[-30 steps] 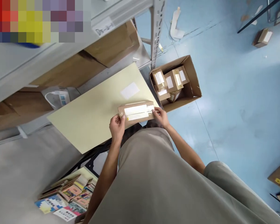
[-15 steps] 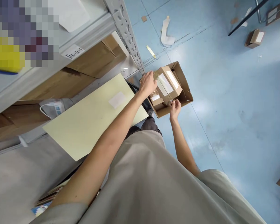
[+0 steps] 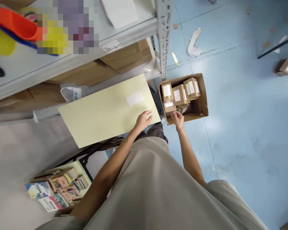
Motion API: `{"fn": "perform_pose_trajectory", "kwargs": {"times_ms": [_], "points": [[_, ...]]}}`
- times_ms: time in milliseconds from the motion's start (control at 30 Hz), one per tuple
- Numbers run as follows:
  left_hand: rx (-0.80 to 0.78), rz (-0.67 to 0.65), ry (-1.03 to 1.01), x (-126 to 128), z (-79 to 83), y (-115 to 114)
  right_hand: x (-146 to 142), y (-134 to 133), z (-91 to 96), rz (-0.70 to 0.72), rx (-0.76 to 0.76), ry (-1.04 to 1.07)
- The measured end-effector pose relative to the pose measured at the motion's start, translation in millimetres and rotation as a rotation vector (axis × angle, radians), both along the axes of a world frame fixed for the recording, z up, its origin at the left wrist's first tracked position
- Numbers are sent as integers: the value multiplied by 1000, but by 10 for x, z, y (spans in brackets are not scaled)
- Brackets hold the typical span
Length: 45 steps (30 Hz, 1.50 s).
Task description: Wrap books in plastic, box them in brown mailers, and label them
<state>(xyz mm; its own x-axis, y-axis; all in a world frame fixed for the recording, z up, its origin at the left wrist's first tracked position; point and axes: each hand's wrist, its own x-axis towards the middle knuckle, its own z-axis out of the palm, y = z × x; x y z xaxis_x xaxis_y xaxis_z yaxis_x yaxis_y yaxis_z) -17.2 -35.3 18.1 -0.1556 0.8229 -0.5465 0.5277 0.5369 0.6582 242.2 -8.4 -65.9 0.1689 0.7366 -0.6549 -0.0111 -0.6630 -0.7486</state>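
My left hand (image 3: 144, 120) is open, its thumb and fingers apart, above the near right end of a pale yellow board (image 3: 103, 111) with a white paper label (image 3: 134, 98). Nothing shows in that hand. At the near rim of an open cardboard carton (image 3: 203, 95), my right hand (image 3: 178, 120) has its fingers pinched together; whatever may be between them is too small to make out. Several small brown boxes (image 3: 180, 95) with white labels lie inside the carton, toward its left and far sides.
A grey metal shelf (image 3: 124, 28) holds brown cartons on the left. Below it stands a box of books (image 3: 64, 185). Paper scraps (image 3: 194, 43) lie on the blue floor, with another small box (image 3: 284, 67) farther right.
My left hand has let go of a larger-looking labelled box at the carton and drawn back over the board. My right hand stays by the carton's rim. The view has shifted.
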Motion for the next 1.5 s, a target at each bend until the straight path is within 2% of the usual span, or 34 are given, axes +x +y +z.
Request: {"fn": "perform_pose_trajectory", "kwargs": {"times_ms": [100, 233, 367, 500, 633, 800, 933, 1033, 1133, 1267, 1367, 1500], "points": [[-5, 91, -15, -176, 38, -276, -186, 46, 61, 64, 13, 44], [67, 232, -35, -429, 160, -560, -621, 30, 235, 262, 71, 31], [199, 403, -54, -825, 293, -966, -1258, -113, 466, 533, 166, 29], [329, 592, -48, -1344, 381, -1669, -2073, -439, 691, 805, 223, 46], [411, 842, -19, -1857, 410, -2637, -2987, -1000, 881, 1013, 266, 64], [489, 1216, 22, -2348, 393, -4019, -4105, -1948, 1051, 1308, 320, 118], [560, 1524, 57, -2529, 369, -5085, -4887, -2828, 1147, 1543, 321, 166], [619, 1729, 39, -2548, 327, -5711, -5343, -3457, 1202, 1715, 306, 206], [661, 1907, 2, -2549, 231, -6130, -5689, -3958, 1226, 1874, 282, 251], [635, 2084, 4, -2673, 42, -6513, -6081, -4425, 1174, 2017, 249, 297], [518, 2200, 68, -2900, -85, -6810, -6413, -4721, 1094, 2101, 225, 304], [253, 2358, 131, -3299, -191, -7204, -6922, -5172, 1000, 2246, 183, 307]]}}
